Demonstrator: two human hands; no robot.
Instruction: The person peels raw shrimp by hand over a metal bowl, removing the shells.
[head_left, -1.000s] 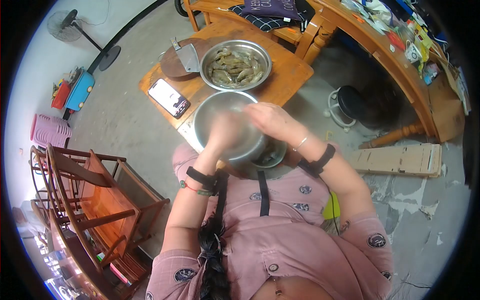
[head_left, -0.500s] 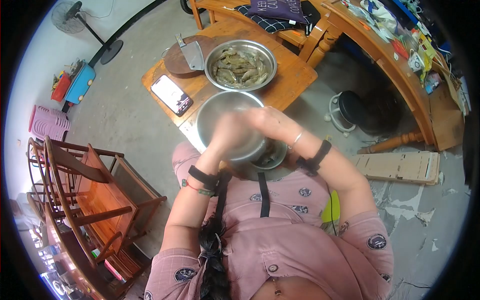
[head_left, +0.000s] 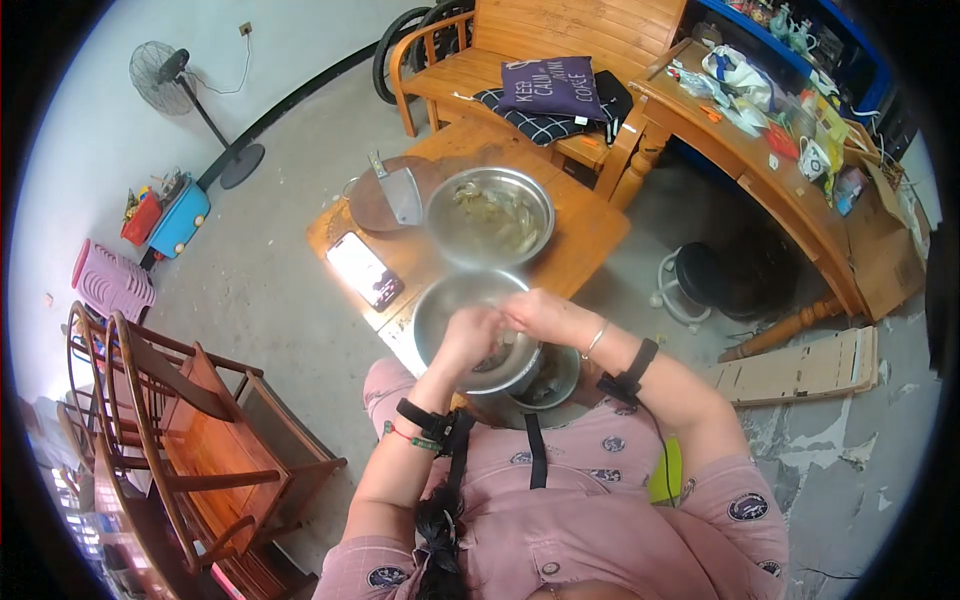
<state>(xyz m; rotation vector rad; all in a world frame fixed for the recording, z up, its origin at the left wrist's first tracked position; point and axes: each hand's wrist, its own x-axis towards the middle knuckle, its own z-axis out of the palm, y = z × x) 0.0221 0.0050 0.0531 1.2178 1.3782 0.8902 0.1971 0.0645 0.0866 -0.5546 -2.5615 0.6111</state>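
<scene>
Fingertips (head_left: 516, 312) of the left hand (head_left: 468, 338) and the right hand (head_left: 550, 317) meet over the inside of a near metal bowl (head_left: 431, 318); blur makes it impossible to tell what they pinch. The near metal bowl sits at the near edge of the wooden tabletop (head_left: 592, 222), with something small and dark inside, too blurred to name. Just beside its lower right side, beyond that edge, is a smaller bowl (head_left: 572, 378) with dark contents. Behind the near metal bowl, a wide metal bowl (head_left: 437, 220) holds greyish-green shrimp (head_left: 497, 206). A phone (head_left: 364, 270) with a lit screen lies along the tabletop's left edge. Farther back, a cleaver (head_left: 403, 197) rests across a round chopping board (head_left: 372, 209).
</scene>
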